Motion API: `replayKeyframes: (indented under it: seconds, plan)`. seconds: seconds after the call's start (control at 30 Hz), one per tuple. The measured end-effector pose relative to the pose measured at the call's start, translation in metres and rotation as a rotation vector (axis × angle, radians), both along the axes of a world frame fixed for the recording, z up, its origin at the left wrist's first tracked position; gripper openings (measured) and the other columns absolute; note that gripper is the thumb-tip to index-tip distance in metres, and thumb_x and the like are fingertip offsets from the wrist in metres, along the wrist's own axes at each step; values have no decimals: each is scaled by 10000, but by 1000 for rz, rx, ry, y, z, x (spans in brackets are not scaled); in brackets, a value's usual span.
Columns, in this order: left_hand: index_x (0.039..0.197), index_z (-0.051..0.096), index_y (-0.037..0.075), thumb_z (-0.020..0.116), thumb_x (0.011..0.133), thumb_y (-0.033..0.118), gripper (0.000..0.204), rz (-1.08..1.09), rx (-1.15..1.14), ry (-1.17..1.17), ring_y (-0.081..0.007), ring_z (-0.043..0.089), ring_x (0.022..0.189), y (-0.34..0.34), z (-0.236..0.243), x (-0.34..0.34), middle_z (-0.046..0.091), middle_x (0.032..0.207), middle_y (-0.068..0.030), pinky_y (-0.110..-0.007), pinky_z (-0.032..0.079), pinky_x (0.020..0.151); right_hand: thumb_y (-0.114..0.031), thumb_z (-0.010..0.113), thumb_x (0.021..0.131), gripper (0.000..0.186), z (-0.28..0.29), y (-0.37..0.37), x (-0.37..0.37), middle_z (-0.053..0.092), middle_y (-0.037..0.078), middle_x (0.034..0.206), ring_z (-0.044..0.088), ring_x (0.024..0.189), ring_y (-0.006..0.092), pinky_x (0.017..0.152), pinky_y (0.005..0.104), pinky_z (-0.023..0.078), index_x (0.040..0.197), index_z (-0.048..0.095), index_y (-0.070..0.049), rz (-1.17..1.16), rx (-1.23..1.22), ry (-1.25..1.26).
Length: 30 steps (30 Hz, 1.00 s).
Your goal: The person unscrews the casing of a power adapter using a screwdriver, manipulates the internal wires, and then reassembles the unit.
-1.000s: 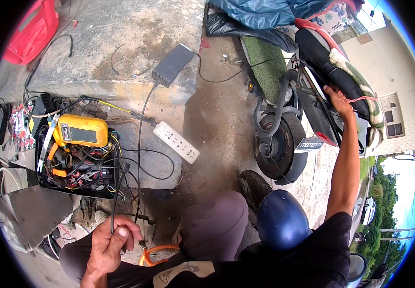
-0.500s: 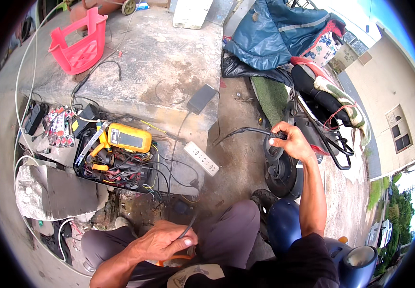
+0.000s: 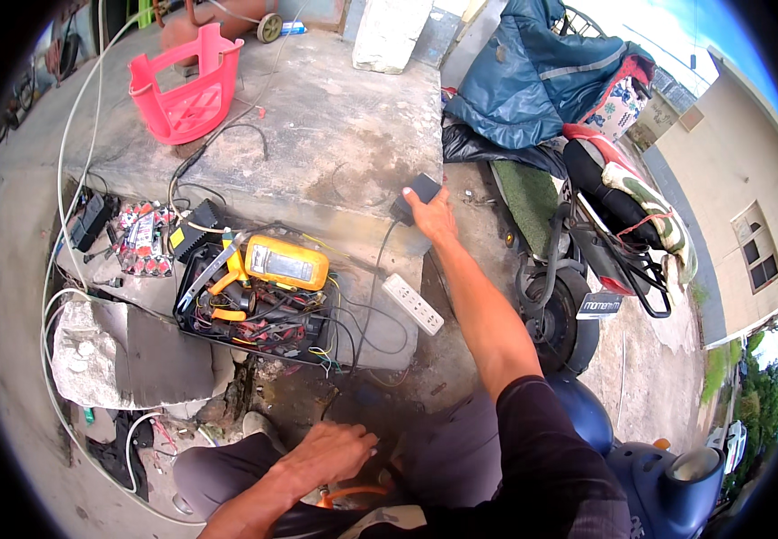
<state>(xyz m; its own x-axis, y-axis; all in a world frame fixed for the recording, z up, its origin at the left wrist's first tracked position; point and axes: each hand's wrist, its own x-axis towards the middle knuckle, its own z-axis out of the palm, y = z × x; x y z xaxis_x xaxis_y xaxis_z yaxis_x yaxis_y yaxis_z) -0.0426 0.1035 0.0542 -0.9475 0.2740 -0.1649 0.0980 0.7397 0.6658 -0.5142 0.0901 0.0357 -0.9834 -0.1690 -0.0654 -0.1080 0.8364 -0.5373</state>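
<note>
My right hand (image 3: 432, 212) reaches forward to the concrete step (image 3: 317, 108) and grips a black power adapter (image 3: 421, 189) near its edge. My left hand (image 3: 339, 449) is low, above my lap, with curled fingers round a black cable (image 3: 326, 409); the cable's end is hidden. Between my hands lie a white power strip (image 3: 412, 304) and a black open toolbox (image 3: 193, 325) packed with wires and tools, a yellow multimeter (image 3: 285, 262) lying on top. An orange looped object (image 3: 362, 492) shows under my left hand.
A scooter (image 3: 558, 319) with draped covers (image 3: 542, 81) stands at the right. A red plastic crate (image 3: 182, 112) is on the step. At the left are a broken concrete block (image 3: 88, 355), loose electronics (image 3: 142, 242) and hoses (image 3: 65, 171). A blue rounded body panel (image 3: 640, 485) is beside me.
My right hand has left the scooter and the cable it held there and moved left onto the adapter. My left hand stays low with the cable. The view has shifted.
</note>
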Motion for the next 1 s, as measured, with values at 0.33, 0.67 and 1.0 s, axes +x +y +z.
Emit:
replayKeyframes:
  seconds: [0.33,0.67,1.0]
  plan:
    - [1056,772,64,721,971,256,216,-42,-51,-105,-378,752,1037,-16,-12,8,756,1042,-147,-517,581,925,-391,725,825,812,-31,28,-33,721,248,1181,704,1178,364,995,520,550,1492,496,11,-228,-777,-128]
    - [1061,761,30,744,955,270,263,-53,-245,-251,-399,745,1133,-23,-19,13,792,1118,-191,-528,584,948,-369,520,850,758,45,170,139,664,223,1486,688,1093,395,953,523,572,1529,612,-47,226,-1910,-822]
    - [1301,674,14,819,956,146,397,424,263,418,-326,722,1115,-2,33,-23,702,1217,-148,-428,578,949,-598,454,1119,700,80,211,273,668,197,1463,723,1053,355,906,483,602,1548,577,-59,315,-1706,-745]
